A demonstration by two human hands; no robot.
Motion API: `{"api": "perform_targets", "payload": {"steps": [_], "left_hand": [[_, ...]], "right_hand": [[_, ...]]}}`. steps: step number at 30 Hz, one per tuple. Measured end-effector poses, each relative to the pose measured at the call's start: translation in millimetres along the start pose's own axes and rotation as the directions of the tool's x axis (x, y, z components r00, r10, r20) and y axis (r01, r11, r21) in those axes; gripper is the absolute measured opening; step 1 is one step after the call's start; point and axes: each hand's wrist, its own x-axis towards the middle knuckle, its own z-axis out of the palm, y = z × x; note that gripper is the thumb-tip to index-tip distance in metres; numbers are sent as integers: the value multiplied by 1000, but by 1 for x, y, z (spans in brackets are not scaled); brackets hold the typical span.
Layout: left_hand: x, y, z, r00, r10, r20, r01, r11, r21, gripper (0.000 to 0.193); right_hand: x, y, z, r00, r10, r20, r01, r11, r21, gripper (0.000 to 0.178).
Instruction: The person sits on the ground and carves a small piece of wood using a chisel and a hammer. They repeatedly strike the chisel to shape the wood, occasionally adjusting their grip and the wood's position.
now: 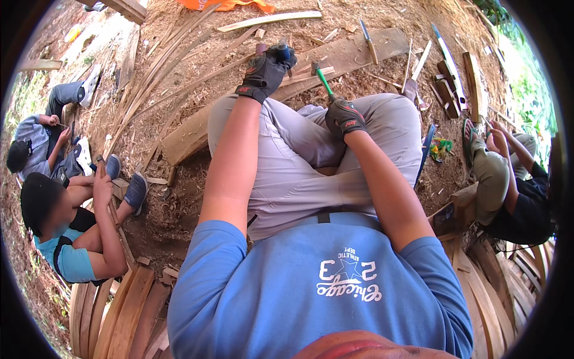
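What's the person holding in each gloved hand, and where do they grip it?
Right hand grips a green-handled tool by its handle. Left hand presses on a plank; its grip is unclear.

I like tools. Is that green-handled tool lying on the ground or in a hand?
In a hand: the gloved right hand grips the green-handled tool, lifted off the ground.

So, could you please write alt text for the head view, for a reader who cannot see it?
A seated person in grey trousers works over a wooden plank on sawdust-covered ground: the gloved left hand presses on it, and the gloved right hand grips a green-handled tool. Other people sit working at both sides.
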Motion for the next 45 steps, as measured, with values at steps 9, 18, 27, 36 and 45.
{"api": "perform_targets", "payload": {"steps": [9, 18, 27, 36, 45], "left_hand": [[5, -6, 9, 1000, -2, 8, 2, 999, -53, 29], [-3, -4, 10, 998, -62, 20, 65, 938, -340, 24], [4, -10, 16, 998, -19, 51, 43, 855, -517, 25], [-1, -8, 11, 1000, 6, -16, -7, 999, -46, 34], [-4, -30, 15, 1000, 2, 29, -1, 999, -54, 31]], "right_hand": [[10, 11, 5, 998, -65, 5, 65, 997, -36, 34], [-88, -68, -117, 747, -357, -561, 434, 901, 4, 29], [-111, -70, -105, 756, -422, -500, 438, 894, -93, 21], [-143, -96, -130, 700, -386, -601, 438, 897, -66, 19], [-163, -112, -144, 487, -500, -716, 515, 826, -227, 18]]}}
